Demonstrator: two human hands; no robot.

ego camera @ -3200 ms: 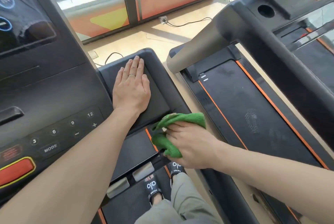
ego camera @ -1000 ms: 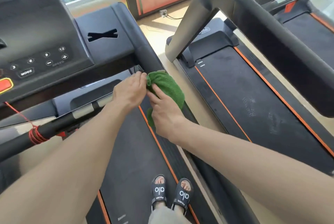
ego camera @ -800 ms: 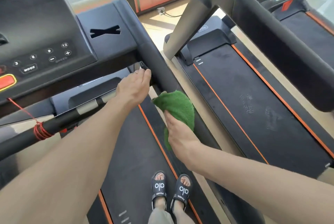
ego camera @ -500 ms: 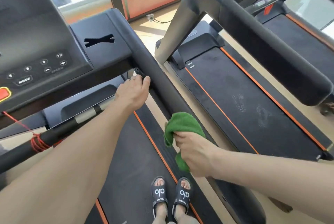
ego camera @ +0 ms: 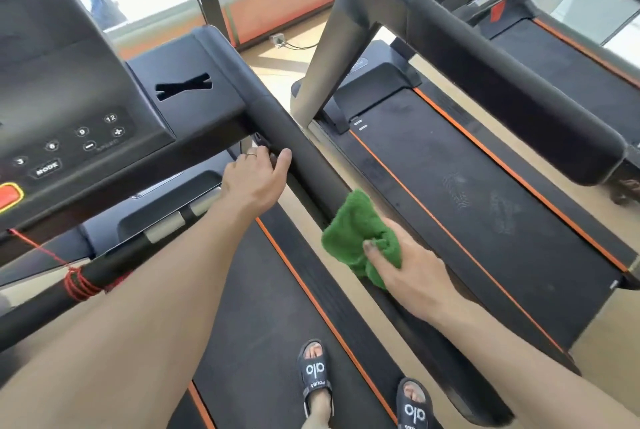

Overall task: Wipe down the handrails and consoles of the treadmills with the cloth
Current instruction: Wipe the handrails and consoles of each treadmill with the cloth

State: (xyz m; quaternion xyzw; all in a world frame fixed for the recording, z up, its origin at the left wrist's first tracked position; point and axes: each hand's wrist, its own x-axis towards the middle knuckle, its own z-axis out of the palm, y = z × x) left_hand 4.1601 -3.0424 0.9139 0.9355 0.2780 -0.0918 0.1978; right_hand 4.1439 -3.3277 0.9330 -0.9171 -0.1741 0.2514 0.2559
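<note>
Cloth: green cloth (ego camera: 360,238) wrapped over right handrail (ego camera: 304,158), near its middle.
Right hand (ego camera: 412,272): fingers curled, gripping cloth.
Left hand (ego camera: 256,179): fingers curled around handrail beside console (ego camera: 86,110).

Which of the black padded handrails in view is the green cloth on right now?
The green cloth lies on the near treadmill's right handrail, gripped by both hands; the neighbouring treadmill's handrail stands apart, untouched.

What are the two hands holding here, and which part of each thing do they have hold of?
The right hand holds a bunched green cloth by its near end, against the handrail. The left hand curls on that handrail's upper end, beside the console.
</note>
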